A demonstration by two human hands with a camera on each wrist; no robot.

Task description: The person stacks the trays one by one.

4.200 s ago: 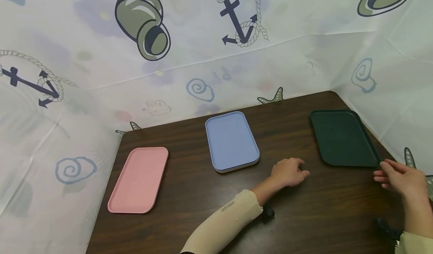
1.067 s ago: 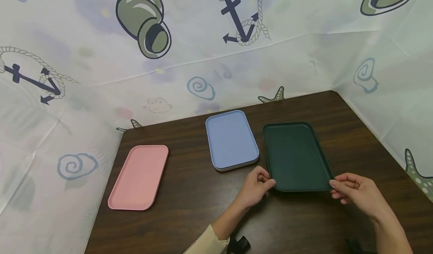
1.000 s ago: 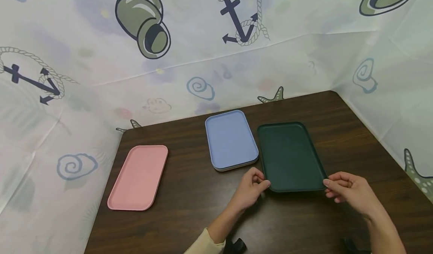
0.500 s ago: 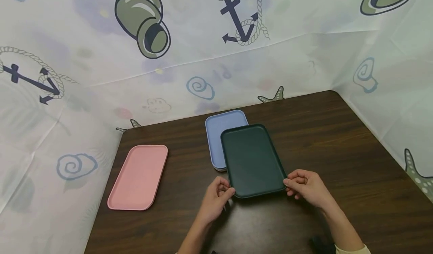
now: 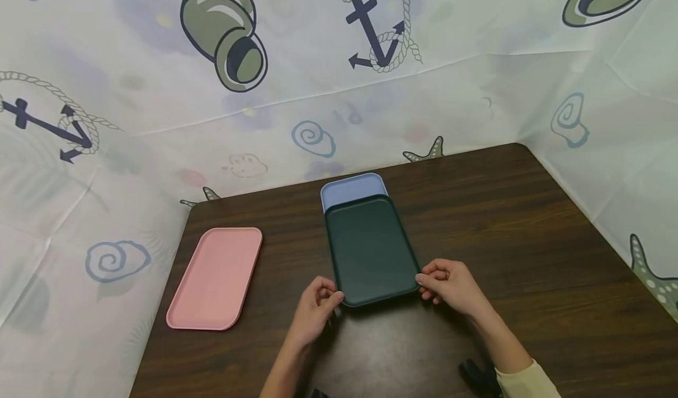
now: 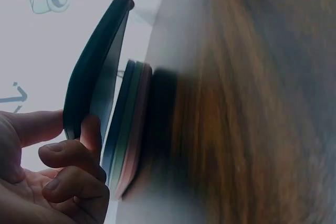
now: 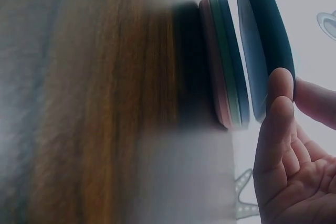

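Head view: there's a dark green rounded-rectangle tray [image 5: 371, 251], smooth matte plastic by the look of it, covering all but the far strip of a light blue rounded tray [image 5: 352, 191] near the far edge of the brown wood-grain desk [image 5: 529, 239]. The left hand [image 5: 311, 314] and right hand [image 5: 452, 286] each pinch a near corner, probably so it doesn't tip sideways. A flat pink rounded tray [image 5: 216, 277] sits apart by the desk's left edge.

Left wrist view: thumb on top, fingers curled underneath, gripping that corner. Lower down is a neat stack [image 6: 126, 124] of thin blue, green and pink layers, lined up probably because the shapes match.

Right wrist view: similar pinch, and a visible gap between green tray and stack, so it's held up in the air.
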